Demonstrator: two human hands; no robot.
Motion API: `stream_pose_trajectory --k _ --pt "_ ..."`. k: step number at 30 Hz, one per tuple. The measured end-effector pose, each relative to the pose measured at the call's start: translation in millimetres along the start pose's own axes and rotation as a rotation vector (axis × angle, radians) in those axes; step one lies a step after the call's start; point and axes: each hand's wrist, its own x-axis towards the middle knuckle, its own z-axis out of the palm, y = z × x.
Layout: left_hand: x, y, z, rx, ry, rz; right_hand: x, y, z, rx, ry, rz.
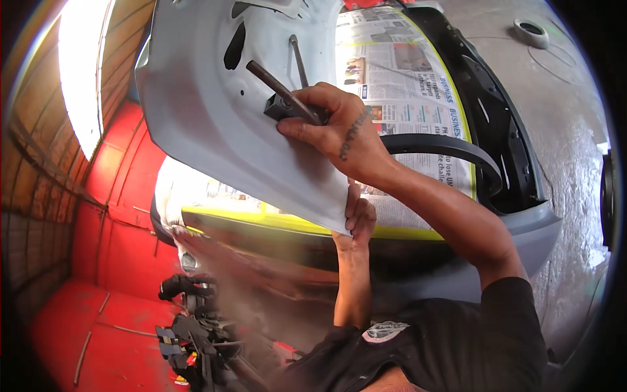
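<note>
My right hand (333,124) is closed around a dark metal rod (268,77), over the face of a grey-painted car body panel (215,124). A small black block (279,104) sits against the rod at the same fingers; how the two join is hidden by my hand. A second, thinner metal rod (298,60) with a rounded end rises beyond my knuckles, its lower end hidden. Below, my left hand (358,219) grips the panel's pointed lower corner, fingers wrapped round the edge. The panel has dark oval cut-outs near its top.
Newspaper sheets (408,62) edged with yellow tape (418,233) cover part of the car behind the panel. A curved black strip (450,147) arches over them. Dark clutter (196,340) lies on the red floor at lower left. A roll (530,32) rests on the grey floor, far right.
</note>
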Motion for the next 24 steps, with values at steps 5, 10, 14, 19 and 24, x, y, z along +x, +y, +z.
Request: stream_pose_trajectory --k 5,10,14,19,24 --pt "3.2 -5.8 7.6 0.022 -0.006 0.034 1.3 0.7 -3.1 0.008 -0.006 0.012" --pt "2.0 -3.5 9.4 0.047 -0.022 0.029 0.1 -3.7 -3.1 0.036 -0.025 0.030" --pt "1.0 -3.8 9.5 0.073 -0.028 0.033 -0.9 0.4 -1.1 0.001 -0.004 0.006" --pt "0.3 -5.5 11.0 0.068 0.023 0.048 -1.5 -5.0 -4.6 -0.038 -0.015 -0.006" --pt "0.8 -6.7 17.1 0.076 0.019 0.017 -8.4 -15.5 -19.2 -0.147 0.005 -0.104"
